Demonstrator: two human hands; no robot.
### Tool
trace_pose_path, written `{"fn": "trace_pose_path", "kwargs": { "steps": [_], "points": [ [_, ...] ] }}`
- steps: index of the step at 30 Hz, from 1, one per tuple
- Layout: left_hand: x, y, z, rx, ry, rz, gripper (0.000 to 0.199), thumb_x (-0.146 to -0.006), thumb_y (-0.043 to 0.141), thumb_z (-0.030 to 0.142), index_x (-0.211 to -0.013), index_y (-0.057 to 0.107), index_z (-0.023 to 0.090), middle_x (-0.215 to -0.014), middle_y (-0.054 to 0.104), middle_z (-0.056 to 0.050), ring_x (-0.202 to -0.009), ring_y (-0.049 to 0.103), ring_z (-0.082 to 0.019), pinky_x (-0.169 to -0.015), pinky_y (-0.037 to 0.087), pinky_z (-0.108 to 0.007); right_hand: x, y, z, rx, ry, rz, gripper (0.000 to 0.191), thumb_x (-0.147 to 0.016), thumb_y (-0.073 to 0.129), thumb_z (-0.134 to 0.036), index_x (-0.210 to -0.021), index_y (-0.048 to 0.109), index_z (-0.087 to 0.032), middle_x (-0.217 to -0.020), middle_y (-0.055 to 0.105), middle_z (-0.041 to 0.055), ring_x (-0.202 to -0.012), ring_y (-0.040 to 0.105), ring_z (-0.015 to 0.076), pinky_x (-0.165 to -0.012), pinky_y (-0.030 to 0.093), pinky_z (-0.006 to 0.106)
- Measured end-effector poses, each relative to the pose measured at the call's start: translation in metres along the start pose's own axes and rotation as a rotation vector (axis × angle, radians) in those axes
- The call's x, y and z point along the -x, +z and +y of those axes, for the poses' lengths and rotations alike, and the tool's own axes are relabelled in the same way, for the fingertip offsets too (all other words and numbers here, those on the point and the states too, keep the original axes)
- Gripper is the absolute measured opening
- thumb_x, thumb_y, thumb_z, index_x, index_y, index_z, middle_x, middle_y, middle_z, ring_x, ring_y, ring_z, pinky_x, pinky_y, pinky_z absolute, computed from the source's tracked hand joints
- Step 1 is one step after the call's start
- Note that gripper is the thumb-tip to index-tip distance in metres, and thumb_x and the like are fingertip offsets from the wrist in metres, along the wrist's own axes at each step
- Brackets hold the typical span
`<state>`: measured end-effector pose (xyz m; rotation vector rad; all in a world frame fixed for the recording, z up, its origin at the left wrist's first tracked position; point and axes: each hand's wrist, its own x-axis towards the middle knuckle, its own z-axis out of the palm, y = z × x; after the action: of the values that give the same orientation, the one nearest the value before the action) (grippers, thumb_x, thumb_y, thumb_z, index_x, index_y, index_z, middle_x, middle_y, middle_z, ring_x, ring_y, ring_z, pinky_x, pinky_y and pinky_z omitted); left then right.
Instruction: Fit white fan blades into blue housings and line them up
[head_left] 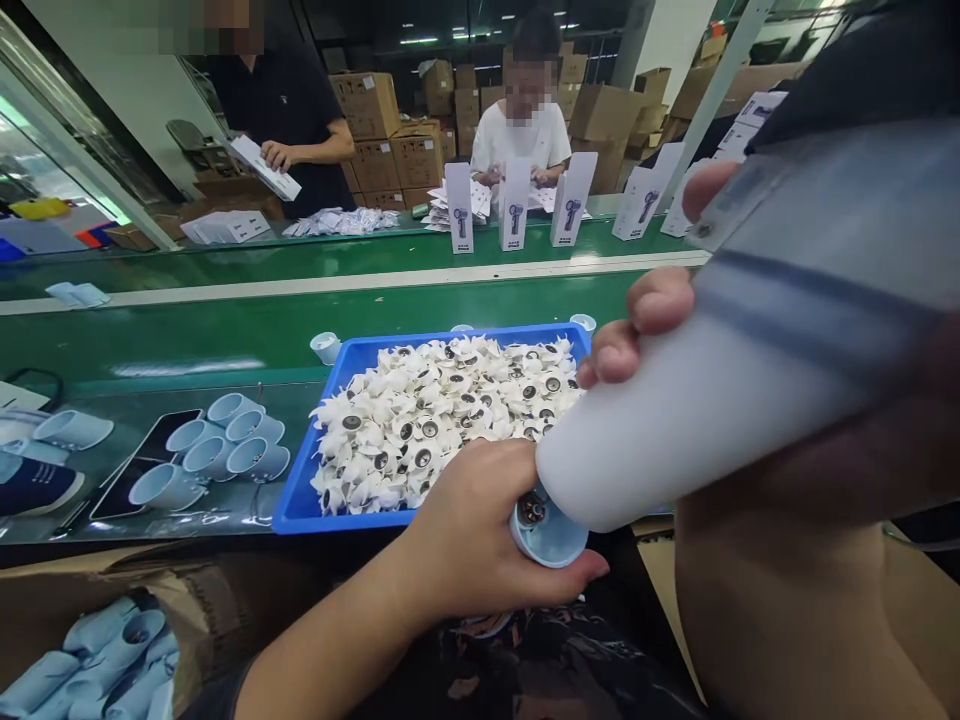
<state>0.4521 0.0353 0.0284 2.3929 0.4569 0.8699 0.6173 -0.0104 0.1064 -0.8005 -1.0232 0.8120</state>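
Just off the near edge of the counter, by the near right corner of a blue tray, the left hand reaches up from the lower left, its fingers wrapped around a light-blue cup, thumb along the near side. The right hand curls its fingers over a white cylinder, which slants down to the cup's mouth. The cylinder hides the cup's far right rim, so contact between the two cannot be told. The right palm is out of sight, and the cylinder's upper end blurs away at the right. The cup is smooth and round-mouthed, tilted toward the viewer, with a dark, coppery part inside; the cylinder is plain, pale and round-ended. White finned pieces heap the tray.
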Motion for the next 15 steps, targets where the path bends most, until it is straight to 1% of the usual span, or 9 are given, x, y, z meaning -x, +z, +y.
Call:
{"fn": "trace_pose_path", "kwargs": {
  "steps": [1,3,6,9,10,11,12,14,15],
  "points": [
    [-0.001,0.001,0.000,0.000,0.000,-0.003,0.027,-0.073,0.076,0.041,-0.081,0.061,0.020,-0.073,0.064,0.000,-0.063,0.056,-0.015,-0.059,0.042,-0.026,0.001,-0.002,0.000,-0.035,0.014,-0.023,0.063,-0.077,0.057,-0.081,-0.112,0.047,-0.029,-0.085,0.058,0.0051,-0.069,0.061,0.0283,-0.059,0.057,0.040],
    [-0.001,0.002,-0.001,-0.004,-0.007,-0.010,0.025,-0.072,0.076,0.040,-0.080,0.062,0.021,-0.073,0.065,0.000,-0.063,0.056,-0.015,-0.059,0.042,-0.026,0.002,-0.004,0.001,-0.136,0.020,-0.020,0.063,-0.078,0.056,-0.081,-0.111,0.050,-0.028,-0.083,0.058,0.0050,-0.068,0.061,0.0279,-0.057,0.057,0.040],
    [-0.001,0.003,0.000,-0.014,-0.020,-0.004,0.027,-0.069,0.079,0.039,-0.079,0.062,0.021,-0.073,0.065,0.001,-0.062,0.056,-0.015,-0.058,0.042,-0.026,0.004,0.000,0.002,-0.147,0.010,0.057,0.067,-0.078,0.055,-0.084,-0.111,0.054,-0.026,-0.079,0.057,0.0043,-0.066,0.060,0.0265,-0.058,0.058,0.039],
    [-0.002,0.005,0.005,-0.004,-0.042,-0.003,0.030,-0.067,0.082,0.040,-0.078,0.062,0.021,-0.070,0.064,0.001,-0.061,0.058,-0.015,-0.057,0.042,-0.026,0.003,0.008,0.002,-0.136,0.018,0.083,0.072,-0.075,0.057,-0.086,-0.112,0.058,-0.025,-0.080,0.058,0.0043,-0.065,0.060,0.0266,-0.058,0.059,0.040],
    [-0.002,0.006,0.005,-0.003,-0.065,-0.015,0.031,-0.068,0.083,0.041,-0.083,0.063,0.022,-0.074,0.066,0.001,-0.063,0.060,-0.016,-0.059,0.044,-0.026,0.003,0.009,0.002,-0.121,0.013,0.098,0.072,-0.075,0.057,-0.086,-0.112,0.059,-0.025,-0.081,0.057,0.0045,-0.067,0.060,0.0268,-0.059,0.060,0.040],
    [-0.003,0.005,0.005,-0.019,-0.095,-0.037,0.036,-0.068,0.083,0.042,-0.092,0.065,0.022,-0.080,0.069,-0.001,-0.068,0.063,-0.018,-0.062,0.047,-0.027,0.002,0.008,0.002,-0.097,-0.002,0.122,0.070,-0.076,0.058,-0.085,-0.111,0.060,-0.024,-0.082,0.057,0.0049,-0.068,0.061,0.0269,-0.060,0.060,0.040],
    [-0.004,0.003,0.003,-0.057,-0.132,-0.066,0.047,-0.067,0.083,0.044,-0.105,0.065,0.023,-0.089,0.072,-0.003,-0.074,0.066,-0.021,-0.066,0.050,-0.029,0.000,0.005,0.002,-0.066,-0.022,0.158,0.066,-0.078,0.059,-0.083,-0.109,0.060,-0.025,-0.084,0.056,0.0053,-0.071,0.061,0.0272,-0.063,0.060,0.040],
    [-0.003,-0.005,-0.010,-0.185,-0.232,-0.126,0.074,-0.067,0.082,0.046,-0.132,0.056,0.023,-0.101,0.073,-0.006,-0.083,0.068,-0.026,-0.072,0.053,-0.035,-0.001,-0.010,0.003,0.020,-0.083,0.237,0.059,-0.076,0.069,-0.077,-0.105,0.062,-0.026,-0.086,0.056,0.0055,-0.076,0.060,0.0268,-0.068,0.060,0.040],
    [-0.001,-0.013,-0.020,-0.255,-0.285,-0.132,0.081,-0.068,0.081,0.048,-0.139,0.051,0.023,-0.103,0.074,-0.007,-0.085,0.069,-0.028,-0.074,0.054,-0.037,0.000,-0.023,0.004,0.063,-0.107,0.268,0.060,-0.070,0.077,-0.075,-0.104,0.062,-0.028,-0.086,0.056,0.0051,-0.077,0.060,0.0260,-0.069,0.060,0.039]
  ]
}}
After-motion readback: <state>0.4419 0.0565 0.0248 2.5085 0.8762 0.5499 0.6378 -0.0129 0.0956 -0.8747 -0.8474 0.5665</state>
